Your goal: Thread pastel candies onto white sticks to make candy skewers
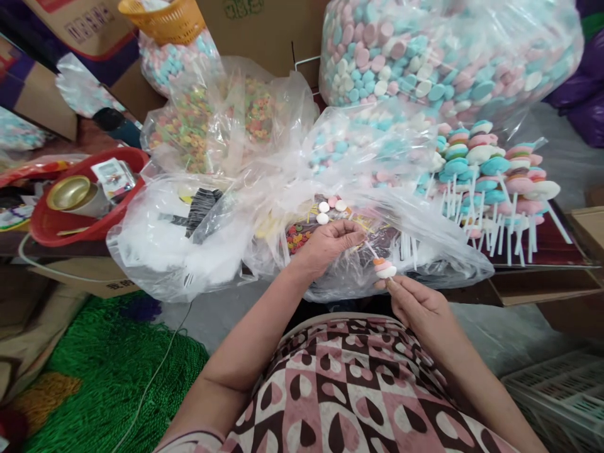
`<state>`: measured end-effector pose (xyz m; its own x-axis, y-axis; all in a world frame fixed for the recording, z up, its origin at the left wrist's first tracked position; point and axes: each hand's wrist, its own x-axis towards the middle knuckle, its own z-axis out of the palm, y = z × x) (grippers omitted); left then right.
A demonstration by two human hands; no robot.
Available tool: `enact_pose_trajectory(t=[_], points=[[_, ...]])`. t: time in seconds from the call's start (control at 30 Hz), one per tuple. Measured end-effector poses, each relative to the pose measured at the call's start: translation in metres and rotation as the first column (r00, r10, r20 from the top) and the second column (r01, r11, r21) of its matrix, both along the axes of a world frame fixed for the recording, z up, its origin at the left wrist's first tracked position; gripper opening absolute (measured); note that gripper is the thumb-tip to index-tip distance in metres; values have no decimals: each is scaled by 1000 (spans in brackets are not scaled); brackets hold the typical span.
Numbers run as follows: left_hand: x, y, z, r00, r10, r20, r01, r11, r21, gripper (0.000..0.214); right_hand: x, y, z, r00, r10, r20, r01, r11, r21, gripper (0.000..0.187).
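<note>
My right hand [418, 305] is closed in a pinch on a white stick bearing a pink and a white candy disc [384, 268]. My left hand [330, 242] has its fingers curled together just left of that stick, over an open clear bag [425, 242] of small coloured pieces; what it holds, if anything, is too small to name. Three loose candy discs [329, 210] lie on the bag just above my left hand.
Finished candy sticks [495, 182] are piled at the right. A huge clear bag of pastel discs [443, 50] stands behind. More bags [212, 119], a red basin [70, 217] with a tin, cardboard boxes and a yellow basket [163, 19] sit left. Green cord [113, 365] lies below.
</note>
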<state>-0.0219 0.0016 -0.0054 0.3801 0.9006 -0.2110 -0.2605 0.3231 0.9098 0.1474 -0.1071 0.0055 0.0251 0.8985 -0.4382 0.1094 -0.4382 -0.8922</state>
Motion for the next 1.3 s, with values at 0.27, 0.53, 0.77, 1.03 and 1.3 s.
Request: enact_pose_trajectory(t=[0.27, 0.53, 0.77, 1.03, 1.3], points=[[15, -26, 11, 984, -161, -75, 170, 977, 127, 30, -2, 7, -11, 1000, 12, 6, -13, 997, 82, 38], [-32, 16, 8, 453, 423, -785, 221, 800, 558, 25, -2, 4, -22, 996, -25, -86, 29, 999, 46, 35], [-41, 31, -13, 156, 502, -851, 428, 742, 516, 17, -3, 2, -23, 997, -24, -67, 27, 999, 35, 37], [-45, 40, -18, 432, 427, -794, 122, 845, 521, 12, -3, 3, -25, 998, -27, -64, 29, 999, 36, 41], [-40, 67, -12, 257, 493, -831, 338, 760, 555, 26, -3, 1, -25, 999, -2, -38, 4, 998, 55, 40]])
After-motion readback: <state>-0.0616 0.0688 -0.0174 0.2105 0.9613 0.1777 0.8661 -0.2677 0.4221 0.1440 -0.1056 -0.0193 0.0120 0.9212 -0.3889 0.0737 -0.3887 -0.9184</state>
